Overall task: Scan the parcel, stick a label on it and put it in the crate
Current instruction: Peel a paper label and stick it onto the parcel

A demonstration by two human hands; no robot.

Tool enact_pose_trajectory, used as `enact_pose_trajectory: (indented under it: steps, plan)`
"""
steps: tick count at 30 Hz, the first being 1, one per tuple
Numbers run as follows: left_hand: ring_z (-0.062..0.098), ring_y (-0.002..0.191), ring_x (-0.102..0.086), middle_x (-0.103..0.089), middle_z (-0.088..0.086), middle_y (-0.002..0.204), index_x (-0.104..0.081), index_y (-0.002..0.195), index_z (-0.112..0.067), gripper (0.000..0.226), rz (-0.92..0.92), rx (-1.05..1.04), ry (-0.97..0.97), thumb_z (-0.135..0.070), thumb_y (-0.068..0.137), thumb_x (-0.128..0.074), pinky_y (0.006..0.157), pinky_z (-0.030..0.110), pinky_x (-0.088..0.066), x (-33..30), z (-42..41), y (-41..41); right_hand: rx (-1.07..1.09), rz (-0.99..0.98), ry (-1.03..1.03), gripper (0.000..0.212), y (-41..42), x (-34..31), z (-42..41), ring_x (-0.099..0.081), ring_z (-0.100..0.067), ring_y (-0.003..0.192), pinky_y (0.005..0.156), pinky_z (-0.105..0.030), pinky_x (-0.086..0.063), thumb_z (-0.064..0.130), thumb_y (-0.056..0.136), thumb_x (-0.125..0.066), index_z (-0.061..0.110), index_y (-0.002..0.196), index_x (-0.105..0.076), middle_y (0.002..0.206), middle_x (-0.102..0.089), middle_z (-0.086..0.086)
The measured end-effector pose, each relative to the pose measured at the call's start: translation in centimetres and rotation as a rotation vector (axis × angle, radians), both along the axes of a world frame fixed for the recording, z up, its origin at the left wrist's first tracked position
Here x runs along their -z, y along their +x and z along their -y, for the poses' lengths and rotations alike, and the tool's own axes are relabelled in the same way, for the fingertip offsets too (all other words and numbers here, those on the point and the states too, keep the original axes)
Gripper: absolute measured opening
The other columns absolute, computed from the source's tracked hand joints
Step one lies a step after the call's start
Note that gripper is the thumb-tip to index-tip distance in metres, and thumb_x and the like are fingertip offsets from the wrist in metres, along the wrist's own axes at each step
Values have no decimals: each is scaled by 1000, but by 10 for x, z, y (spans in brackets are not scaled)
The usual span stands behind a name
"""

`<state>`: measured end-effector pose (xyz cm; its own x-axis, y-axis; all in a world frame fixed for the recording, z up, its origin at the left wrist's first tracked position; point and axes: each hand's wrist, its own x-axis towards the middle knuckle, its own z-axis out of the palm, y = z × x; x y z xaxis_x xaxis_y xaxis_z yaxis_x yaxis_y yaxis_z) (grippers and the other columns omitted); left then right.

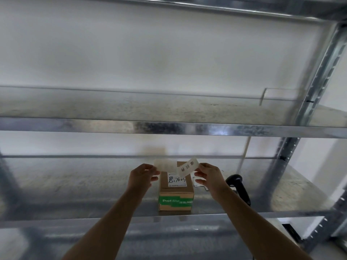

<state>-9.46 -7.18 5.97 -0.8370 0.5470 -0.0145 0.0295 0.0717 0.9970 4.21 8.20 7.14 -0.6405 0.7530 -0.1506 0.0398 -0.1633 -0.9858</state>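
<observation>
We face a galvanised steel shelving rack (169, 128); on its lower shelf, at six o'clock in our view, stands the small brown cardboard parcel with a green band (176, 192), its top bearing a handwritten slip. At three o'clock of it lies a black handheld scanner (239, 186). Above the parcel our left hand (142, 177) pinches the pale backing paper (165, 166) while our right hand (210, 175) pinches the white handwritten label (188, 167), peeling them apart. We judge sticking and crating remain; no crate shows.

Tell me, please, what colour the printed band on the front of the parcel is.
Green with white lettering, on the brown cardboard parcel; the head view shows it.
</observation>
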Motion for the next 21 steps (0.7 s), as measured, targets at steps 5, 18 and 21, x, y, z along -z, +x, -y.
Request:
enact_pose_trajectory:
  steps: [5,18,21]
  plan:
    - [15,67,-63,-66,1,73,-61,85,-8,5,-105,-101,-74,-10,88,-57,56,19,-46,9,-3,-12,-128,-128,-33,20,2,-5,-9,-66,-10,59,66,-30,-50,7,96,-44,0,92,-63,68,-71,-2]
    - [27,66,-70,-72,11,60,-69,66,-8,17,-35,-176,-398,-13,82,-64,74,46,-57,78,-8,-104,-193,-198,38,19,17,-32,-21,-65,-11,63,69,-28,-51,10,94,-49,2,91,-66,74,-72,-1]
    - [27,62,-68,-70,15,60,-72,70,3,18,19,-232,-466,-8,79,-62,63,41,-57,107,-24,-119,-180,-192,20,21,19,-33,-28,-63,-13,65,69,-30,-52,7,93,-49,7,86,-69,76,-73,-3]
